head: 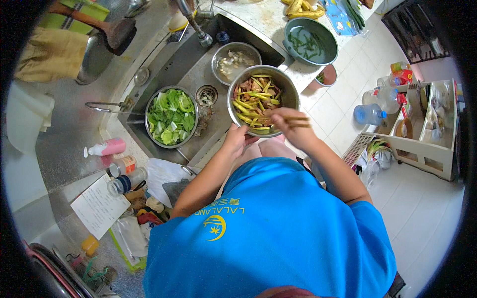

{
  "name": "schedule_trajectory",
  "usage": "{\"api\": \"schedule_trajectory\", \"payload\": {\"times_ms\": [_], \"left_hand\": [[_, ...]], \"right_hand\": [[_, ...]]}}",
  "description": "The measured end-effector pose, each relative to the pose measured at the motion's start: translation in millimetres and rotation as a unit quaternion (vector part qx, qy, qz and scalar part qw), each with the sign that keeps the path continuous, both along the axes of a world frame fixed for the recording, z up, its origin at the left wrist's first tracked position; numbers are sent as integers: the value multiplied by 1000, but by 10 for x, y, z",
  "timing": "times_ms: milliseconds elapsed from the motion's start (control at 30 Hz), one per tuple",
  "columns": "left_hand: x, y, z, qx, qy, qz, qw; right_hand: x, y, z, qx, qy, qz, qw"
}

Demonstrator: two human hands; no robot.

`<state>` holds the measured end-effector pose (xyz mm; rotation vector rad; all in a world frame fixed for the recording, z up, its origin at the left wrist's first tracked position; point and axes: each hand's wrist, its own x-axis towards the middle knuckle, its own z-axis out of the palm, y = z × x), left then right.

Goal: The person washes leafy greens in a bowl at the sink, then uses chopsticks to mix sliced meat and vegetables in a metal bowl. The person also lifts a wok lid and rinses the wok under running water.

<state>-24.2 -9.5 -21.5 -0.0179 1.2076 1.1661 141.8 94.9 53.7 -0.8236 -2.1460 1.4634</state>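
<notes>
My left hand (237, 139) grips the near-left rim of a stainless steel bowl (293, 98). Inside the bowl lie green bean pieces (257, 100) mixed with pieces of what looks like meat (249, 85). Wooden chopsticks (296, 121) are held in my right hand (292, 128), over the bowl's right side; their tips are blurred among the food. Left of the bowl, chopped leafy greens (171, 117) fill a round metal strainer in the sink (216, 119). Just beyond, a metal basin (215, 67) contains pale pieces in cloudy water.
A faucet (203, 37) reaches over the sink. On the right counter stands a green basin (285, 44) of water and greens, near bananas (305, 13). Bottles and jars (123, 165) line the left side. A shelf unit (421, 149) with plastic bottles (367, 113) is at right.
</notes>
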Motion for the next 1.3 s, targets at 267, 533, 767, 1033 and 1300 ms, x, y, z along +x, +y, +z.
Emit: {"api": "schedule_trajectory", "payload": {"times_ms": [267, 533, 767, 1033, 1300], "left_hand": [[-8, -15, 0, 9, -5, 1, 1000], [-26, -8, -16, 16, -16, 0, 1000], [-29, 3, -47, -4, -21, 0, 1000], [-31, -6, -107, 1, -34, 4, 999], [21, 8, 13, -13, 13, 10, 1000]], "right_hand": [[-231, 104, -345, 222, -67, 89, 969], [287, 383, 133, 97, -18, -114, 989], [-68, 578, -176, 167, -82, -100, 978], [-13, 345, 26, 78, -25, -74, 994], [-648, 263, -320, -23, 43, -117, 992]]}}
